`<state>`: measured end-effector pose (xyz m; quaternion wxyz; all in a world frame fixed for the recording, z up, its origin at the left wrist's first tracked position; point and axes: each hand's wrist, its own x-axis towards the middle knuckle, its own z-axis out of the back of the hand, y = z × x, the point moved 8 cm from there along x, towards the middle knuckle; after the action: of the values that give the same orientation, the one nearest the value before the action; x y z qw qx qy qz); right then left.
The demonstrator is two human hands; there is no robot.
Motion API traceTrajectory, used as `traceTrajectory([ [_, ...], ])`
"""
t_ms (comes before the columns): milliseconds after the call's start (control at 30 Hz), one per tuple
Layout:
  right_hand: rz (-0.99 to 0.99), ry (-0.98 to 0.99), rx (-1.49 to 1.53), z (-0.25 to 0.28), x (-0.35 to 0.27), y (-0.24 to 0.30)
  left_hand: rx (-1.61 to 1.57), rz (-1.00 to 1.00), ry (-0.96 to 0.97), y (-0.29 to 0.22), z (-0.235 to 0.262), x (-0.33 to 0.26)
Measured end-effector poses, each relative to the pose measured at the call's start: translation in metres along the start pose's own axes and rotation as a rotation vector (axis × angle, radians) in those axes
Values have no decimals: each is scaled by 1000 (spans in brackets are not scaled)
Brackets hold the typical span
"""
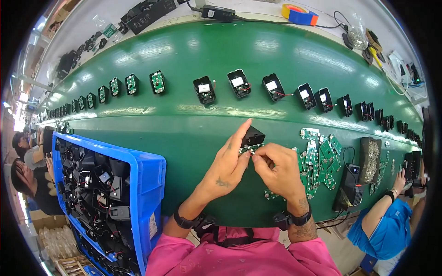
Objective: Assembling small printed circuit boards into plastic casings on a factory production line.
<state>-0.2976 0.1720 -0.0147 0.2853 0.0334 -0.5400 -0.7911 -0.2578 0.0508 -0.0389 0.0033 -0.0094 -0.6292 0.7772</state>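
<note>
My left hand [224, 169] is wrapped round a small black plastic housing [254, 136], held tilted over the bench in front of me. A green circuit board [258, 146] sits at the housing's near side, between my two hands. The fingertips of my right hand [282, 171] are pinched together at the board's near edge. What they grip is too small and hidden to make out. Just right of that hand lies a loose pile of green circuit boards [328, 156].
Black housings with white labels [271, 86] and housings with boards [157, 83] line the green bench [202, 50]. A blue crate [152, 170] of black parts stands left. At right are a black tool [352, 184] and a bin [369, 161]. Other people work both sides.
</note>
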Motion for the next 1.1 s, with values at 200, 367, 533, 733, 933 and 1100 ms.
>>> traceTrajectory([
  [200, -72, 93, 8, 3, 2, -5, 16, -7, 68, -1, -9, 1],
  [367, -153, 132, 13, 4, 0, -10, 184, -102, 81, -9, -13, 1],
  [533, -131, 84, -34, 4, -2, -18, 376, -136, 32, -8, -23, -2],
  [733, -80, 46, -64, 1, 2, -17, 418, -135, -61, 3, -21, -3],
  [933, -397, -46, 150, 22, -3, -43, -158, 37, -42, 10, -8, 1],
  [1100, -448, 20, 201, 12, -9, -46, -138, -14, -18, 10, -6, 3],
])
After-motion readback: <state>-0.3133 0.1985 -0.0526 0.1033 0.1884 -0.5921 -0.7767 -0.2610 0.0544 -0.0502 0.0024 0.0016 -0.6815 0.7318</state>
